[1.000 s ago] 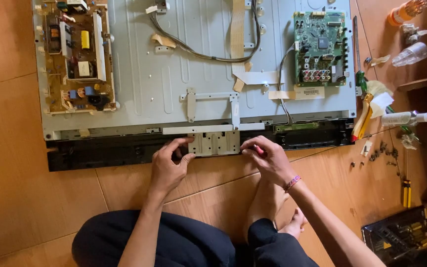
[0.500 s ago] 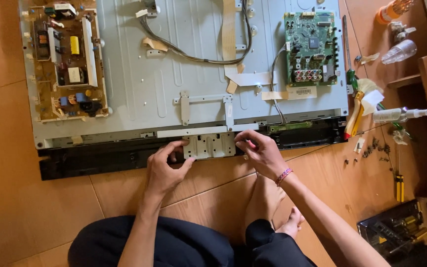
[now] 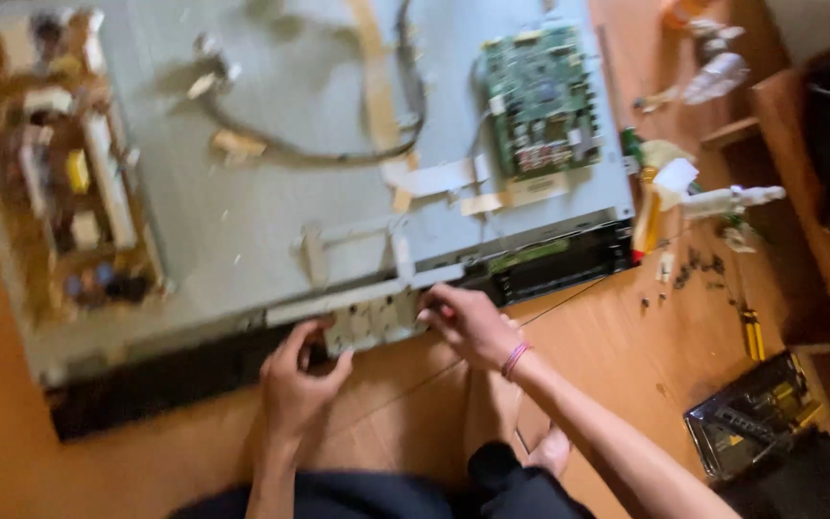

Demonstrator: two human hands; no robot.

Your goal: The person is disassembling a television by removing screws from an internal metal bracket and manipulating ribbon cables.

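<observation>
Two hands meet on a small perforated metal bracket (image 3: 374, 322) at the near edge of an opened flat-panel television (image 3: 271, 221) lying face-down on the wooden floor (image 3: 12, 471). Your left hand (image 3: 295, 384) presses its fingertips, uncurled, against the bracket's left end; your right hand (image 3: 468, 327) pinches the right end, though motion blur hides whether it holds a tool. The step looks like freeing or seating this bracket, so the next move likely calls for steady pressure at both ends. A green circuit board (image 3: 542, 101) sits near the panel's far right corner, a tan power board (image 3: 69, 192) along its left edge. Off the right edge lie loose screws (image 3: 689, 269) and yellow-handled screwdrivers (image 3: 751, 332).
</observation>
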